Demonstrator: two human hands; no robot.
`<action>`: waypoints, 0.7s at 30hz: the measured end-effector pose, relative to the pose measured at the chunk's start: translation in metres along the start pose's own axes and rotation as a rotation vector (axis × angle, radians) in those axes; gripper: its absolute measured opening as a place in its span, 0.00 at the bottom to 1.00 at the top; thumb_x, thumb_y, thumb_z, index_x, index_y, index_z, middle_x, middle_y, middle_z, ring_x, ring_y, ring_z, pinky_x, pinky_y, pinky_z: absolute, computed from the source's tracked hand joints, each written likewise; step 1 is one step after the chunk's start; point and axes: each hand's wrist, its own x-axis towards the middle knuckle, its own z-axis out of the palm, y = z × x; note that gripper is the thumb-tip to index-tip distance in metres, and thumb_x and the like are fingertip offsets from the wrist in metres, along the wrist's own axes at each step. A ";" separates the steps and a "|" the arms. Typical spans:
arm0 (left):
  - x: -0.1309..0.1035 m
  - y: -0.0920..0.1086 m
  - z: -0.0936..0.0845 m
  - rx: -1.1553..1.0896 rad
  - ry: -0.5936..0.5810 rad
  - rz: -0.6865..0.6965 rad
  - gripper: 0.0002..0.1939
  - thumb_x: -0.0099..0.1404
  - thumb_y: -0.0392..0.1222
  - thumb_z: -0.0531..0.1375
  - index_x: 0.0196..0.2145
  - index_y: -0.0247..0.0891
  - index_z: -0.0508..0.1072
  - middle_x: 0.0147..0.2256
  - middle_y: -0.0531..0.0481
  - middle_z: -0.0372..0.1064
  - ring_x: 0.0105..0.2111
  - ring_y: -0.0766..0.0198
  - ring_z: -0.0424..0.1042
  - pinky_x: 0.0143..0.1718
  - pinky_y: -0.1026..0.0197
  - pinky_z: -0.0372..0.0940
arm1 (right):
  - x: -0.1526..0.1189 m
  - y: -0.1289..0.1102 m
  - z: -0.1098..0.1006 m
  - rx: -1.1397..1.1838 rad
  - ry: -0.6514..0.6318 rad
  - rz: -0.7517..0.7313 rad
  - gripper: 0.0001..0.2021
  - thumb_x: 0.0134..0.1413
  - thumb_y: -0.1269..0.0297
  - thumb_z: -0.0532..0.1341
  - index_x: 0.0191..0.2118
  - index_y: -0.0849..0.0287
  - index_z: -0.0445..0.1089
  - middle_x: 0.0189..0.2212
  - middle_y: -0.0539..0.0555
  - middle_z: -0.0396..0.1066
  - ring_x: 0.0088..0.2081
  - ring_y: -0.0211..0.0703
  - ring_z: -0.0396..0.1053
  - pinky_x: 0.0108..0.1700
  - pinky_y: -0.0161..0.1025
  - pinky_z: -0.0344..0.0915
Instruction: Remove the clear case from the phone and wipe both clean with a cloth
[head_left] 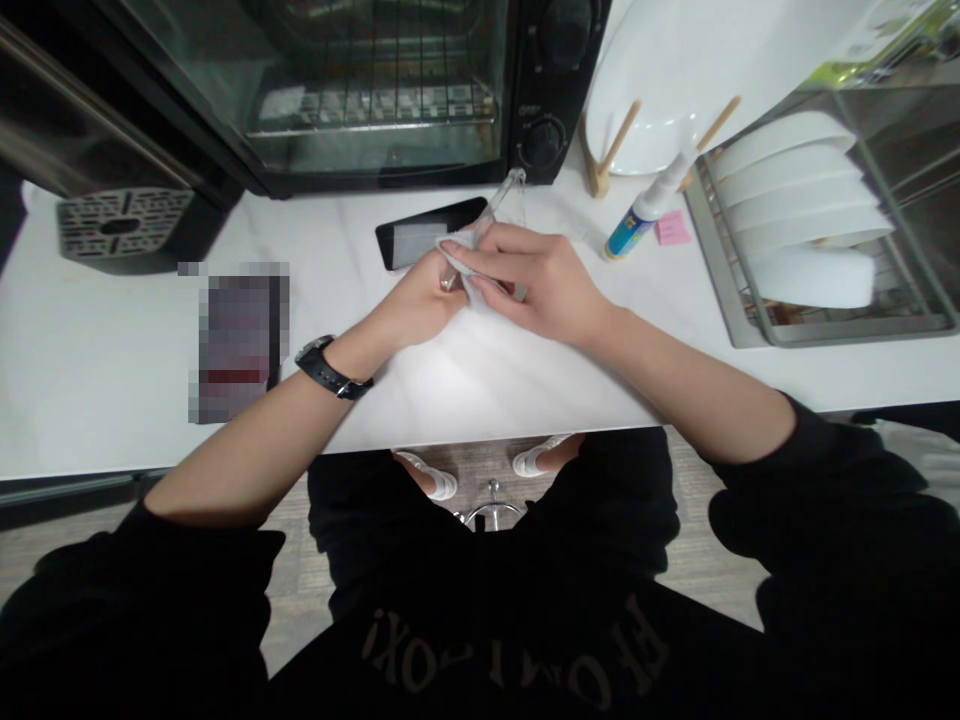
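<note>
Transparent case (pixel 506 203) is held above the white counter (pixel 112 350), which spreads wide on both sides. Straight ahead, a black oven (pixel 375 90) blocks the space beyond the case's far end; rightward stand a dish rack (pixel 739 325) of white dishes and, nearer, a large white plate (pixel 652 120). A phone (pixel 415 240) lies flat, partly behind the hands, and a spray bottle (pixel 634 228) stands beside a pink note (pixel 673 228). Left hand (pixel 429 305) grips the case's near end, its fingers mostly hidden; right hand (pixel 551 278) pinches a folded white cloth (pixel 459 245) against it. The case's long axis slants away and rightward, far tip toward the oven's right-hand corner.
</note>
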 end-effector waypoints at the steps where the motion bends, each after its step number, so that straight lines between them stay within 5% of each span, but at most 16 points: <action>1: -0.001 -0.002 -0.002 0.023 -0.007 0.006 0.28 0.73 0.53 0.68 0.65 0.41 0.75 0.69 0.47 0.73 0.76 0.41 0.64 0.81 0.36 0.57 | -0.001 -0.001 0.002 0.010 -0.002 -0.047 0.24 0.83 0.55 0.47 0.69 0.55 0.73 0.44 0.52 0.77 0.43 0.34 0.75 0.49 0.35 0.72; 5: -0.007 -0.014 -0.011 0.040 -0.016 -0.047 0.33 0.76 0.56 0.66 0.73 0.50 0.67 0.76 0.55 0.63 0.77 0.50 0.61 0.84 0.42 0.52 | -0.004 0.000 0.007 -0.017 0.021 -0.200 0.21 0.83 0.62 0.49 0.69 0.52 0.72 0.44 0.49 0.76 0.47 0.31 0.75 0.50 0.32 0.71; 9: -0.008 -0.004 -0.007 0.024 0.027 -0.079 0.35 0.73 0.54 0.69 0.72 0.41 0.69 0.74 0.46 0.66 0.76 0.45 0.64 0.83 0.40 0.53 | -0.004 0.007 0.008 -0.040 0.050 -0.174 0.22 0.83 0.60 0.49 0.67 0.51 0.75 0.41 0.49 0.75 0.43 0.30 0.74 0.45 0.31 0.69; 14: 0.000 -0.001 0.000 -0.068 -0.012 -0.023 0.27 0.71 0.50 0.68 0.64 0.39 0.75 0.67 0.46 0.75 0.77 0.40 0.60 0.82 0.36 0.53 | 0.000 0.010 -0.002 -0.079 0.051 0.086 0.23 0.80 0.59 0.50 0.67 0.52 0.76 0.41 0.52 0.76 0.41 0.36 0.73 0.45 0.35 0.70; 21: -0.001 -0.036 -0.011 -0.129 -0.098 0.054 0.44 0.64 0.38 0.65 0.75 0.49 0.63 0.79 0.52 0.57 0.82 0.47 0.49 0.85 0.40 0.37 | 0.011 0.001 -0.019 -0.390 0.002 0.585 0.28 0.76 0.65 0.51 0.76 0.51 0.66 0.54 0.57 0.79 0.46 0.48 0.75 0.43 0.43 0.68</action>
